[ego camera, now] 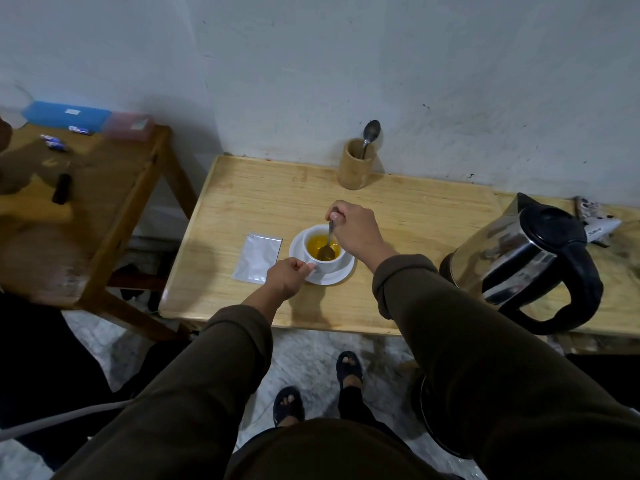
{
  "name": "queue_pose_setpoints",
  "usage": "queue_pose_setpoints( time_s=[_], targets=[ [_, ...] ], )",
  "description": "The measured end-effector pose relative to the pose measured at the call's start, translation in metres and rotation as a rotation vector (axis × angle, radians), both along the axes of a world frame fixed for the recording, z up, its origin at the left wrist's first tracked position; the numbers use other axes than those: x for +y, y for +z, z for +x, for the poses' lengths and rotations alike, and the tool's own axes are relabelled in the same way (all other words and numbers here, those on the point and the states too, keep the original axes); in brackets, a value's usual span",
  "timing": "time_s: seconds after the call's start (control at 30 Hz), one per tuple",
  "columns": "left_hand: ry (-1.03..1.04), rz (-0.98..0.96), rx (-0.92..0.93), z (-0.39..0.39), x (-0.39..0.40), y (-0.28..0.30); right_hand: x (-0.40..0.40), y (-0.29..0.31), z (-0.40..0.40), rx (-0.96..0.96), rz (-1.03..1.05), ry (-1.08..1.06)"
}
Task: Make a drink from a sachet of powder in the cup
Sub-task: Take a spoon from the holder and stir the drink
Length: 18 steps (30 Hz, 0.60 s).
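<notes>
A white cup (327, 265) stands on a white saucer (341, 275) in the middle of the light wooden table (408, 220). Yellow liquid fills the cup. My left hand (287, 277) pinches the cup's handle on its left side. My right hand (353, 228) is above the cup's right rim, closed on a metal spoon (328, 242) whose bowl dips into the liquid. A silver sachet (258, 257) lies flat on the table just left of the saucer.
A steel and black electric kettle (530, 261) stands at the right. A bamboo holder (356, 163) with another spoon sits by the wall. A darker wooden table (86, 202) to the left carries plastic boxes and small items.
</notes>
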<state>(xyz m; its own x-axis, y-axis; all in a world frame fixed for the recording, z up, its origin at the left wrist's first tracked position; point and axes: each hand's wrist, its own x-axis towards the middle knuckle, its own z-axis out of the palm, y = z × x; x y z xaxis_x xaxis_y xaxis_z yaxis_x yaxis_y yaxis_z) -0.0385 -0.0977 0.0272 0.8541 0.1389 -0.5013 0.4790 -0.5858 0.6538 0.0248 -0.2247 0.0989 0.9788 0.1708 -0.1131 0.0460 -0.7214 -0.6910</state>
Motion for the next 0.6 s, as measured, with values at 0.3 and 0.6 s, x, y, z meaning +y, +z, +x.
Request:
queue_pose_setpoints(
  time_s=[0.3,0.6],
  targets=[
    [-0.004,-0.011,0.002,0.0,0.002,-0.002,0.001,-0.002,-0.008,-0.053,0.047,0.008],
    [0.003,-0.019,0.001,0.001,0.002,-0.003,-0.003,-0.002,-0.003,-0.082,-0.092,0.003]
  ],
)
